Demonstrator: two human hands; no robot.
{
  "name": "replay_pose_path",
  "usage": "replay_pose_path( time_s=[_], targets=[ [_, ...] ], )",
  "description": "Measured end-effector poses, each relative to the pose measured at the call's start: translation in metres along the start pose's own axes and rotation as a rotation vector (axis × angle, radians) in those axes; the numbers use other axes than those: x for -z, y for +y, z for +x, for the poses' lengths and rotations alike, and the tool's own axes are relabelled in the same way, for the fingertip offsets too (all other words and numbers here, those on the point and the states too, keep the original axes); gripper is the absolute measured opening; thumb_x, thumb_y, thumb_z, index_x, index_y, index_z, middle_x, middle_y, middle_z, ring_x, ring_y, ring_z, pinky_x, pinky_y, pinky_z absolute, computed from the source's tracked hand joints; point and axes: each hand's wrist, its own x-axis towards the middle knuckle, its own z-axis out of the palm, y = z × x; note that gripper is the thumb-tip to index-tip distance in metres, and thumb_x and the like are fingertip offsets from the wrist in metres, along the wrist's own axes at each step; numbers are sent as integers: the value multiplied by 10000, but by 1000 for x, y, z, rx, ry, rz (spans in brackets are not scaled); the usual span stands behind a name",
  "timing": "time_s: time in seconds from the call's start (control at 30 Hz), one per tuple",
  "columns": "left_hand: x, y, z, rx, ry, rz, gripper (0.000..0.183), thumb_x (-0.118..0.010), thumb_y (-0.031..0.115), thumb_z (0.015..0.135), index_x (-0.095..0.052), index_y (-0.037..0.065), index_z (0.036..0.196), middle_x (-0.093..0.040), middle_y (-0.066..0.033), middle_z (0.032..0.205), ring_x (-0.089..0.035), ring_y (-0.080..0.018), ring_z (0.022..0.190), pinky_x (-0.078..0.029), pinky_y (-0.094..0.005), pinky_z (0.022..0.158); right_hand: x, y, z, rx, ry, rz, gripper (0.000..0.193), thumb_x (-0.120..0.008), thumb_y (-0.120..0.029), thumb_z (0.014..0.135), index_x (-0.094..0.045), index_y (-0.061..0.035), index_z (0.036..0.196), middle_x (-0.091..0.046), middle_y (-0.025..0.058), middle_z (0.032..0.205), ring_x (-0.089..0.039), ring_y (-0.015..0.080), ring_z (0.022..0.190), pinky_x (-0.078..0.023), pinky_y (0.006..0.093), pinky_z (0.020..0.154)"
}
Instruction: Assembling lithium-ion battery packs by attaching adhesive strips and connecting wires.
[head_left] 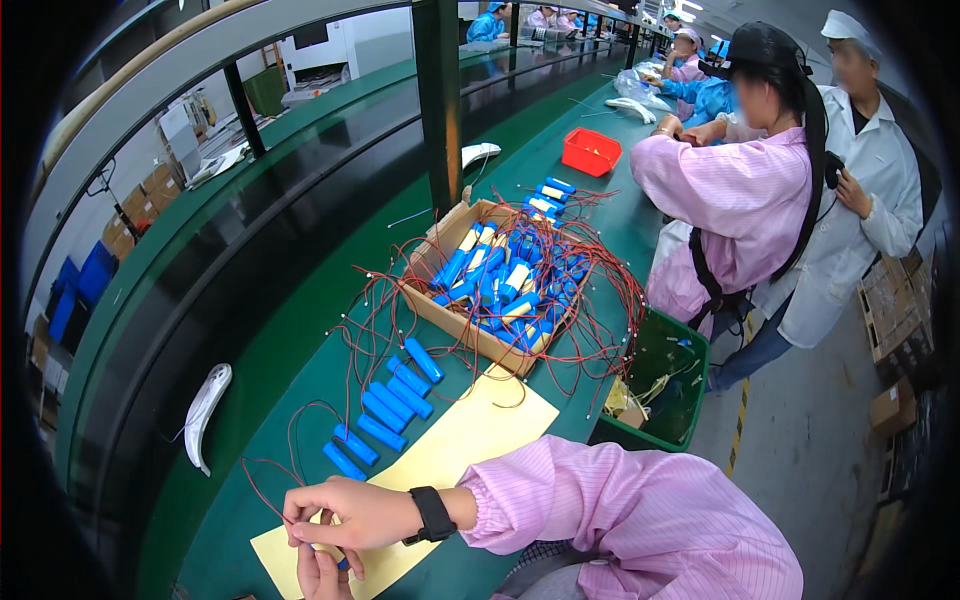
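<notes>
Low in the view, my right hand (350, 512), with a black band on its wrist, is closed with its fingertips bent down to meet my left hand (322, 580). Between them both hands pinch a blue battery cell (343, 564), mostly hidden by the fingers. A red and black wire pair (262, 488) loops out from the fingertips. Under the hands lies a yellow sheet (450, 440). Beyond them, several blue cells (383, 408) lie in a slanting row along the sheet's left edge, their thin wires trailing toward a cardboard box (455, 315).
The box is heaped with wired blue cells (515, 275). A green bin (690, 400) stands right of the table; a red tray (591, 152) sits farther back. White curved parts (207, 418) rest on the green strip at left. A person in pink (735, 190) works beyond; another in white stands behind.
</notes>
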Motion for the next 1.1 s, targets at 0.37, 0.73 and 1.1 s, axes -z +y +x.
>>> replay_pose_path(
  time_s=[0.37,0.73,1.1],
  targets=[
    [2,-7,-2,219,-79,48,302,-365,344,1021,-481,75,945,-369,40,695,-324,-63,568,-275,-203,504,5,6,3,25,105,-21,123,-516,-144,942,-539,-23,948,-691,44,803,-528,56,577,-434,228,534],
    [8,-13,-2,294,-7,32,337,-373,348,1016,-525,50,1063,-417,43,705,-337,-37,554,-233,-174,482,4,8,3,84,113,-50,128,-519,-137,935,-569,-20,942,-690,40,763,-529,64,577,-424,225,536],
    [2,-9,-2,155,-128,76,267,-456,284,992,-534,28,990,-438,25,735,-400,-62,621,-302,-192,543,-2,-11,-4,-145,89,44,133,-517,-139,941,-569,-16,938,-677,53,740,-564,76,580,-441,225,517]
  ],
)
